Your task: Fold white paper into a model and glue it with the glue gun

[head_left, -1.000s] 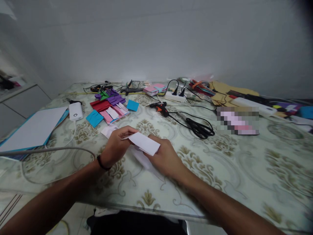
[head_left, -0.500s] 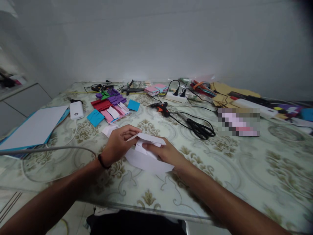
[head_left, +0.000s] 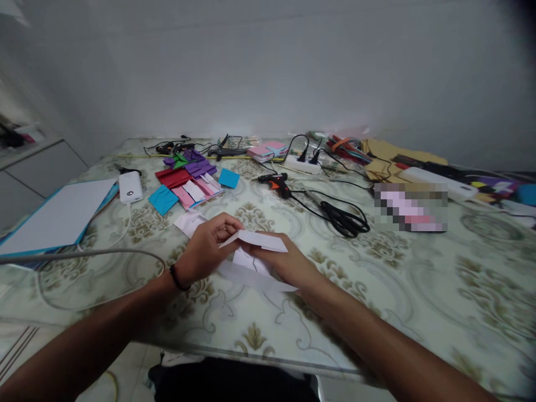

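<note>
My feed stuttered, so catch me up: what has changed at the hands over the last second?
The upper flap of the folded white paper has shifted slightly right and tilted, looking narrower, with more paper showing beneath. Nothing was taken up or let go: the left hand and right hand both keep hold. The black-and-orange glue gun and white rectangular power bank stayed put.

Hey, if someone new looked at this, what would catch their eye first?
Probably the white paper in the middle, held between the left hand and the right hand. Beyond them, left of centre, lie colourful paper pieces, with a black-and-orange glue gun to their right.
</note>
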The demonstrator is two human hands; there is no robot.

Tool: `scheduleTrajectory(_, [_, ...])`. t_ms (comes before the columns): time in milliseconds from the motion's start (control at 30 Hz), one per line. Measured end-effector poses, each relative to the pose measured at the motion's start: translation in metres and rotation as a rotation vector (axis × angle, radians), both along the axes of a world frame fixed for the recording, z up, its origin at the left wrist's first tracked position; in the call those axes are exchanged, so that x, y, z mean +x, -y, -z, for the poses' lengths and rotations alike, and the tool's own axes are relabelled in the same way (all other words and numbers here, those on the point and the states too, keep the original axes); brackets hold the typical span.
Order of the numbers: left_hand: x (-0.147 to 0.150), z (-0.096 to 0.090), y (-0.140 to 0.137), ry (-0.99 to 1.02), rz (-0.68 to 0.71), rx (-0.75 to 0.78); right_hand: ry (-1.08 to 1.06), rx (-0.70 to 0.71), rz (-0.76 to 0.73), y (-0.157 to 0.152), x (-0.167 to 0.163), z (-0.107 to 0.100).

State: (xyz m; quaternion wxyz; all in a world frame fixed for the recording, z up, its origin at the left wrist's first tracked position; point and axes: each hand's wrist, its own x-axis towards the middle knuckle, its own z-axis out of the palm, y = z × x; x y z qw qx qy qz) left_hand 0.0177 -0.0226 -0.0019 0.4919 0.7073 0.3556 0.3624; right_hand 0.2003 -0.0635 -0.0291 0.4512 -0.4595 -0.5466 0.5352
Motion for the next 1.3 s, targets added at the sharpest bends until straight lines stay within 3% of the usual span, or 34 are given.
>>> scheduleTrajectory(167, [-0.001,-0.001,0.0,-0.018,0.027,0.026,-0.012,0.017,-0.022,-0.001,0.002,-0.002])
scheduleTrajectory(267, [-0.002,-0.004,-0.002,-0.023,0.025,0.041,0.012,-0.042,-0.047,0.0,0.003,-0.008])
scheduleTrajectory(500, [-0.004,-0.009,-0.01,-0.098,0.097,-0.077,-0.037,-0.159,-0.08,0.003,0.005,-0.016])
scheduleTrajectory(733, [-0.001,-0.002,-0.006,-0.032,0.079,-0.098,-0.006,-0.124,-0.016,0.003,0.0,-0.012])
scheduleTrajectory(1067, [-0.003,-0.001,-0.009,0.02,0.008,0.025,0.01,-0.116,-0.009,0.003,0.005,-0.016])
scheduleTrajectory(1300, [-0.015,-0.008,-0.01,-0.019,0.165,0.222,0.051,-0.036,-0.036,0.002,0.014,-0.019])
